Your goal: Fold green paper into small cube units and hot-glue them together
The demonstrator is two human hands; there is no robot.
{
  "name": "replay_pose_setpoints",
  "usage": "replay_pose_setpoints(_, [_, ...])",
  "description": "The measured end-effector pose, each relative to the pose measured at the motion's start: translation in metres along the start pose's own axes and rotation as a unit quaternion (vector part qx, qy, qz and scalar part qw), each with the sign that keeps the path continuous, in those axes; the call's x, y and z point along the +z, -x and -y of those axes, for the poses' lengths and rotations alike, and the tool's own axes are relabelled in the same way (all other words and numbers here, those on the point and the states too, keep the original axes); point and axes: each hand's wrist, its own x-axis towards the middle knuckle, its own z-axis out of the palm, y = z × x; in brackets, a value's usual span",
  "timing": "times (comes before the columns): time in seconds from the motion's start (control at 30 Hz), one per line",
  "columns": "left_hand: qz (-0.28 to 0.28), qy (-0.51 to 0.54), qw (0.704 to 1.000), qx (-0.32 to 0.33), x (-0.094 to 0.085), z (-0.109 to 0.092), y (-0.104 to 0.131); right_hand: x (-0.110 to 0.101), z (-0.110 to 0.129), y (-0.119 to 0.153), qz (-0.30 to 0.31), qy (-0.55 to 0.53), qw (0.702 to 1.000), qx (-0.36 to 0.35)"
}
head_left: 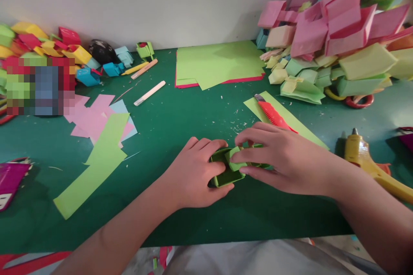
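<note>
Near the front of the table, my left hand (pixel 195 174) grips the left end of a small open box of folded green paper (pixel 226 179). My right hand (pixel 284 161) pinches a smaller light green folded paper piece (pixel 236 164) at the middle of the box, over its opening. The box's right end is partly hidden under my right fingers. Just beyond my right hand, a red utility knife (pixel 272 114) with its blade out lies on a light green paper strip (pixel 311 133).
Right of my arm lies a yellow glue gun (pixel 358 148). Folded paper boxes (pixel 342 21) are heaped at the back right, colourful paper shapes (pixel 48 47) at the back left. Green sheets (pixel 219 62) lie against the wall. Cut paper pieces (pixel 93 172) and a whitish stick (pixel 150 93) are on the left.
</note>
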Motion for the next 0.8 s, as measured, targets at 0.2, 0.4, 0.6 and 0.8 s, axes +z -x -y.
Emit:
replay_pose_setpoints(0.2, [-0.001, -0.004, 1.000, 0.011, -0.001, 0.000, 0.002, 0.004, -0.002, 0.001, 0.001, 0.003, 1.000, -0.026])
replay_pose_setpoints(0.4, [-0.024, 0.008, 0.999, 0.032, 0.001, 0.005, 0.004, 0.010, 0.002, -0.002, -0.030, 0.011, 0.999, -0.033])
replay_pose_setpoints(0.6, [-0.048, 0.002, 0.997, 0.057, -0.002, 0.007, 0.007, 0.018, 0.010, -0.005, -0.055, 0.002, 0.998, -0.008])
replay_pose_setpoints(0.8, [-0.082, 0.005, 0.995, 0.060, 0.003, 0.007, 0.010, 0.023, 0.019, -0.007, -0.065, -0.002, 0.997, 0.029])
